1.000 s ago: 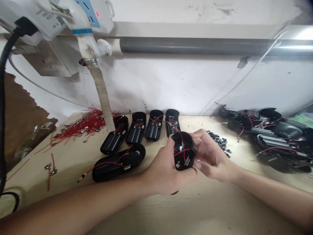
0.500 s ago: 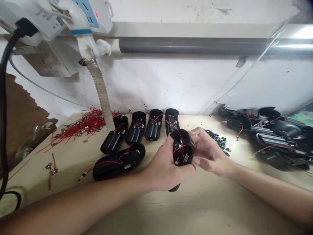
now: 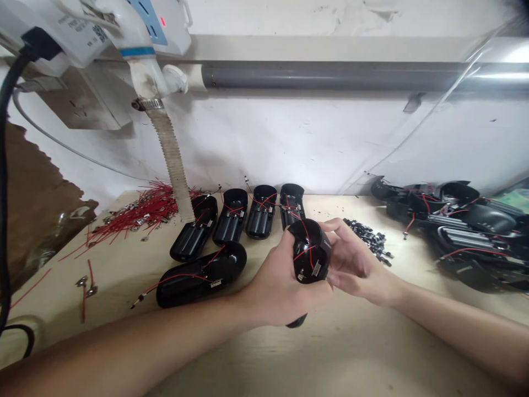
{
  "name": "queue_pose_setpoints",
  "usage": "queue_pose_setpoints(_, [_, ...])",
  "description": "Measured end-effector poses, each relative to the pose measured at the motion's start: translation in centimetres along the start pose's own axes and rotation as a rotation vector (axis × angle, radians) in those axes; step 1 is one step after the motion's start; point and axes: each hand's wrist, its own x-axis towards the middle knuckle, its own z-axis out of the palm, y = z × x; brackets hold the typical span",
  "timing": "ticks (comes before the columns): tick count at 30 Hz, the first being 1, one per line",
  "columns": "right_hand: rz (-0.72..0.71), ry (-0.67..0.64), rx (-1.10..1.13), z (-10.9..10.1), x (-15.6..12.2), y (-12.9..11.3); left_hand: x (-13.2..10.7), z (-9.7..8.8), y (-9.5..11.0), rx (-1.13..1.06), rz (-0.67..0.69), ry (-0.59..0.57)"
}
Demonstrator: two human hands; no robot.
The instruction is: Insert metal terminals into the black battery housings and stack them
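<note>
- held shell [image 3: 309, 242], gripped by the left hand [image 3: 281, 289] and the right hand [image 3: 355, 264]: smooth, glossy black plastic, with thin red-coated leads [image 3: 303, 252] and a small bright metal contact [image 3: 316, 270]
- shells on the bench [image 3: 202, 275]: the same shiny black plastic
- bench top [image 3: 330, 353]: pale wood, matt, slightly dusty
- loose wires [image 3: 136, 212]: red insulation, bare metal tabs at the ends
- hose [image 3: 173, 165]: ribbed, dull off-white, with a metal clamp [image 3: 147, 103]
- pipe [image 3: 330, 77]: grey, plastic-looking, smooth, with a soft sheen
- wall [image 3: 289, 143]: white paint, matt, scuffed
</note>
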Motion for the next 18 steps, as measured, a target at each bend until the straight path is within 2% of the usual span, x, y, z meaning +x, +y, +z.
queue_pose_setpoints(7, [0.001,-0.003,0.001,0.03,-0.01,-0.09,-0.03,-0.03,-0.07,-0.015,-0.016,0.004])
queue_pose_setpoints(18, [-0.013,0.056,-0.067,0.71,-0.25,0.23,-0.14,-0.16,0.28,0.022,0.032,0.006])
